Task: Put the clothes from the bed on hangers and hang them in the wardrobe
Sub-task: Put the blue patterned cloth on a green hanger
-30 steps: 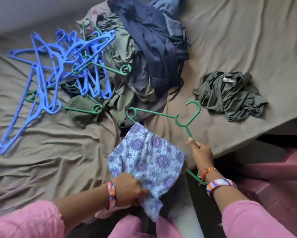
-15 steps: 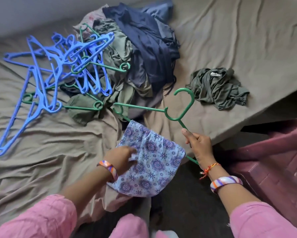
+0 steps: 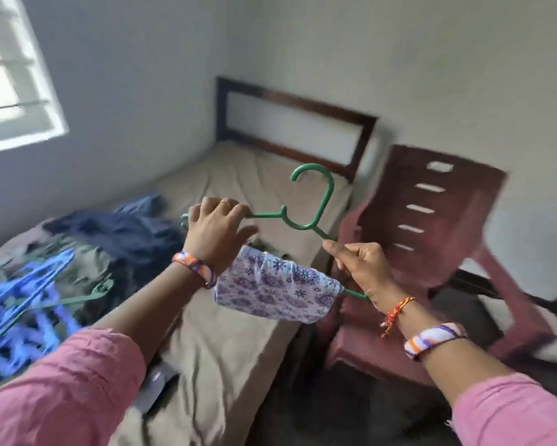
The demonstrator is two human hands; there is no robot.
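Note:
I hold a green plastic hanger up in the air over the bed. My left hand grips its left arm and my right hand grips its right arm. A purple floral cloth hangs folded over the hanger's lower bar, between my hands. On the bed at the left lie a pile of dark blue and olive clothes and a heap of blue hangers mixed with green ones. No wardrobe is in view.
A maroon plastic chair stands close beside the bed on the right. The dark wooden headboard is against the far wall. A bright window is at the upper left. The floor below is dark.
Both hands lifted the hanger with the floral cloth off the bed. My left hand let go of the cloth and took the hanger's left arm. The view swung up toward the headboard and chair.

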